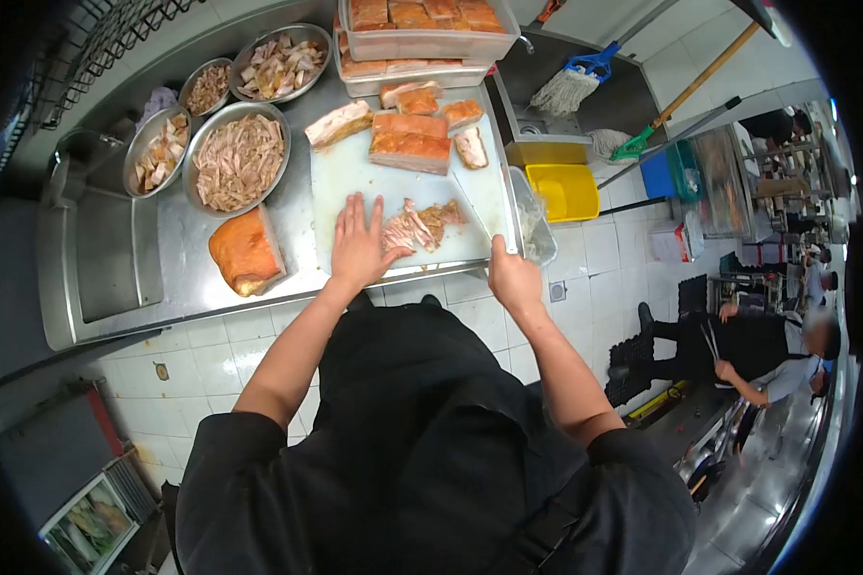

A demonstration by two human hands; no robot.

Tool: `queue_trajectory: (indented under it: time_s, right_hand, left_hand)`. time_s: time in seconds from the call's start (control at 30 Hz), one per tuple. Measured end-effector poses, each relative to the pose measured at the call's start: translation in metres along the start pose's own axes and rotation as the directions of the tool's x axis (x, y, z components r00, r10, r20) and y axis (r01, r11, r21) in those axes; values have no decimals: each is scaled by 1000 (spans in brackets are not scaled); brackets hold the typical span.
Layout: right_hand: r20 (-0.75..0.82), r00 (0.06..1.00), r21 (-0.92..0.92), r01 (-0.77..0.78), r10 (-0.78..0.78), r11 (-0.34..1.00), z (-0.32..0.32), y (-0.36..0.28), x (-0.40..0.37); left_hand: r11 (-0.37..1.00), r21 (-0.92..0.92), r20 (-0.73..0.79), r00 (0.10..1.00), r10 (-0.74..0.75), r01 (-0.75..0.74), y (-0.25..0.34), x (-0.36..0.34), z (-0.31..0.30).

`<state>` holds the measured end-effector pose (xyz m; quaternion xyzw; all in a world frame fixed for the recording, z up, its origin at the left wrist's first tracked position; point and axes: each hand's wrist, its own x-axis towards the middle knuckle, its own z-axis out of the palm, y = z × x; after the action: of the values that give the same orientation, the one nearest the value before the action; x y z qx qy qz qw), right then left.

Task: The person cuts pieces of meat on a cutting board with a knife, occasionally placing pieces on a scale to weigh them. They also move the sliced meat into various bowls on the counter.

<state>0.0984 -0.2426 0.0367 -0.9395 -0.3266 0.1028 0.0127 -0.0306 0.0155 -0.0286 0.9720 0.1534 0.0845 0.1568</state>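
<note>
My left hand (359, 244) lies flat with fingers spread on the white cutting board (340, 192), at the left edge of a small pile of sliced pork (422, 226). A knife (474, 203) is in my right hand (515, 280), which is closed around its handle at the board's right edge. The blade points away from me, to the right of the slices. Farther back on the board sit a large block of roast pork belly (409, 144) with orange-brown skin and several smaller chunks. Another pork block (246, 252) rests on the steel counter left of the board.
Several metal bowls of cut meat, including one of shreds (238, 158), stand left of the board. Plastic tubs of pork (427, 45) are stacked behind. A sink (115, 254) is at far left. A yellow bin (563, 192) and mops stand right; another person (748, 350) is farther right.
</note>
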Motion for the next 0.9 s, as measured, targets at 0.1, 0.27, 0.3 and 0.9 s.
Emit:
queue_trajectory:
  time_s: [0.1,0.27,0.3,0.9]
  right_hand:
    - [15,999,31,37,-38,999,21,-10,5]
    - [99,981,237,140,-167,961,6,-49,25]
    - [150,975,286,116,-164,951,0,-46,29]
    - [357,891,897,-243,-280,369,35,-55,25]
  left_hand:
    - [999,51,33,999,11,-12,13,8,24]
    - [998,-43,-9,999,-54,53,48,19,32]
    - [996,-42,-12,997,-75,75,51,21,28]
    - [846,-471,-360,821,-443,250,87,46,49]
